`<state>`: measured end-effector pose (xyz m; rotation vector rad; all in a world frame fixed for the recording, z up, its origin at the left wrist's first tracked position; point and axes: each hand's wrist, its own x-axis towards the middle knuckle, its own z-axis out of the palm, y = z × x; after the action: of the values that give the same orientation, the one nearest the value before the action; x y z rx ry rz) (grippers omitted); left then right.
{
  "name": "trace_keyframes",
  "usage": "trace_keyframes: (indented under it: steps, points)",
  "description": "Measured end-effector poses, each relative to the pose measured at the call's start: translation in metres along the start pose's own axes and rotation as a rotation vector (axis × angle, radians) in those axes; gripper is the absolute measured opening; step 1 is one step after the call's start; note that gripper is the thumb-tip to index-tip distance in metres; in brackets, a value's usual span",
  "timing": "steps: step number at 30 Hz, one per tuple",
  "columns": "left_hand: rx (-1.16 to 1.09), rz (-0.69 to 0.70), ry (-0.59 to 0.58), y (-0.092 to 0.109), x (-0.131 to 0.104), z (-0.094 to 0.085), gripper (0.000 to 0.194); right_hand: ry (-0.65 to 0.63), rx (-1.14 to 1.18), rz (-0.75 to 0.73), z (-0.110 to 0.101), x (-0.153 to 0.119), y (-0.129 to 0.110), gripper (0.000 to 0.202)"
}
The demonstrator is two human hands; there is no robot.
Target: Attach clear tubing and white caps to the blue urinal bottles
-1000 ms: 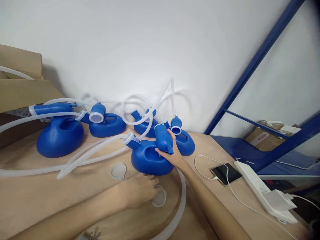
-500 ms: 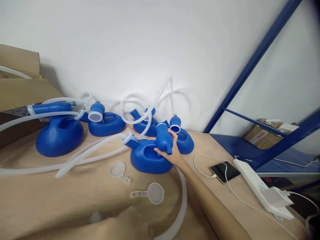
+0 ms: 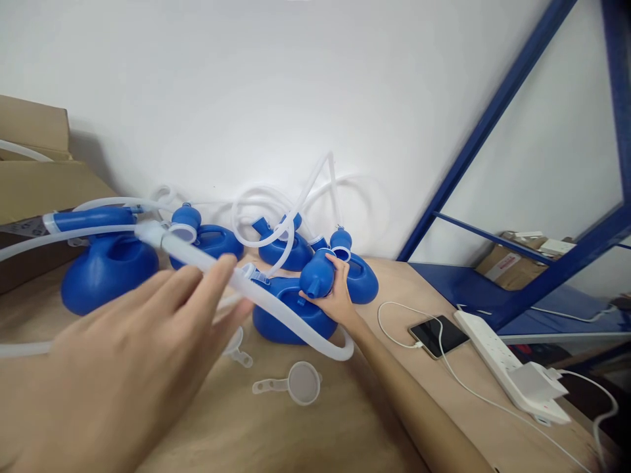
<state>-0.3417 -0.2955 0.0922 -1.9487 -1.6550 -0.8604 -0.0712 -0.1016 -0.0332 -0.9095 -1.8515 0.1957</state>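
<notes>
My left hand (image 3: 148, 341) is large in the foreground, slightly blurred, pinching a translucent white hose (image 3: 280, 309) between thumb and fingers. The hose runs to the right and bends back below my right hand. My right hand (image 3: 340, 295) grips a blue bulb-shaped plastic funnel piece (image 3: 318, 274), its narrow spout tilted toward me. Directly beneath it is a blue handled bottle (image 3: 290, 325). On the table, a round translucent cap with a strap (image 3: 303, 383) lies near me. A second strapped cap (image 3: 235, 341) is partly hidden behind my left hand.
More blue handled bottles with hoses stand along the wall, including one at the left (image 3: 108, 276). A cardboard box (image 3: 44, 190) is at far left. To the right are a phone (image 3: 438, 336) on a cable, a power strip (image 3: 507, 368) and a blue metal frame (image 3: 486, 131).
My left hand has come into view from the lower left, raising the white hose across the bottles. My right hand has tipped the funnel piece, its spout turning toward me and left.
</notes>
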Motion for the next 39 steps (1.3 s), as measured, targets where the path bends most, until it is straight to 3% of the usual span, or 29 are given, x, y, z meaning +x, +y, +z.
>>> trace_keyframes:
  steps: [2, 4, 7, 9, 12, 15, 17, 20, 22, 26, 28, 35, 39]
  points:
    - [0.154, -0.119, -0.005, -0.007, 0.016, 0.006, 0.049, 0.001, 0.009, 0.025, 0.000, 0.000, -0.002, 0.104]
    - [0.076, -0.118, -0.014, -0.016, 0.033, 0.012, 0.052, -0.002, 0.020, 0.047, 0.000, 0.000, -0.004, 0.102]
    - [-0.404, -0.021, -0.101, -0.028, 0.051, 0.018, 0.053, -0.015, 0.049, 0.073, -0.001, 0.000, -0.006, 0.101]
    - [-0.801, -0.059, -0.180, -0.030, 0.057, 0.022, 0.047, -0.027, 0.095, 0.099, -0.001, 0.000, -0.007, 0.101]
    - [-1.389, -0.348, -0.203, -0.020, 0.060, 0.024, 0.017, -0.031, 0.159, 0.142, 0.000, 0.000, -0.008, 0.101]
    - [-1.664, -0.631, -0.262, -0.002, 0.058, 0.027, 0.027, -0.033, 0.177, 0.155, 0.000, 0.000, -0.008, 0.101]
    - [-1.647, -0.693, -0.439, 0.008, 0.054, 0.031, 0.032, -0.037, 0.182, 0.155, 0.000, 0.000, -0.009, 0.100]
    - [-1.457, -0.583, -0.808, 0.018, 0.046, 0.044, 0.033, -0.035, 0.180, 0.146, 0.000, 0.000, -0.009, 0.099]
    - [-1.281, -0.469, -0.887, 0.022, 0.041, 0.058, 0.032, -0.024, 0.166, 0.139, 0.001, 0.000, -0.008, 0.099]
    - [-1.080, -0.339, -0.662, 0.030, 0.035, 0.084, 0.030, -0.021, 0.137, 0.091, 0.002, 0.000, -0.004, 0.099]
    - [-1.030, -0.289, -0.611, 0.033, 0.034, 0.090, 0.030, -0.010, 0.110, 0.037, 0.002, 0.000, -0.003, 0.098]
    - [-0.796, -0.175, -0.478, 0.033, 0.034, 0.082, 0.028, -0.002, -0.018, -0.019, -0.004, 0.004, -0.004, 0.099]
    - [-0.730, -0.155, -0.478, 0.034, 0.033, 0.080, 0.027, 0.004, -0.010, -0.015, -0.005, 0.004, -0.006, 0.096]
